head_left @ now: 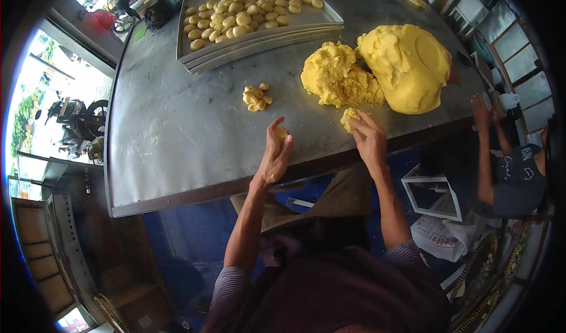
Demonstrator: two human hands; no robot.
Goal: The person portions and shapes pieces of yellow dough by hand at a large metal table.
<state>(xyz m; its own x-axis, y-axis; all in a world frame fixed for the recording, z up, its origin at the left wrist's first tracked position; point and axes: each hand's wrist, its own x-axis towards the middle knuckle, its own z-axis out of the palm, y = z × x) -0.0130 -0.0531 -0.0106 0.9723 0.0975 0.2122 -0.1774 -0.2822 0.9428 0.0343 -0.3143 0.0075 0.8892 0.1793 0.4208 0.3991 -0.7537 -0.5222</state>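
Observation:
My left hand (274,153) is cupped over the near side of the metal table, with a small piece of dough (282,132) showing between thumb and fingers. In the fingertips of my right hand (370,138) is a yellow lump of crumbly dough (348,119). Just beyond that hand rests a rough, broken-up mound of yellow dough (333,73). Touching the mound on its right is a larger, smoother mass of yellow dough (410,68). A little pile of pale dough pieces (256,98) lies beyond my left hand.
Stacked metal trays (265,38) at the back hold many round dough balls (242,18). The table (177,132) has a dark front edge close to my body. Another person (513,174) is at the right. A white-framed box (433,197) stands below the table's right side.

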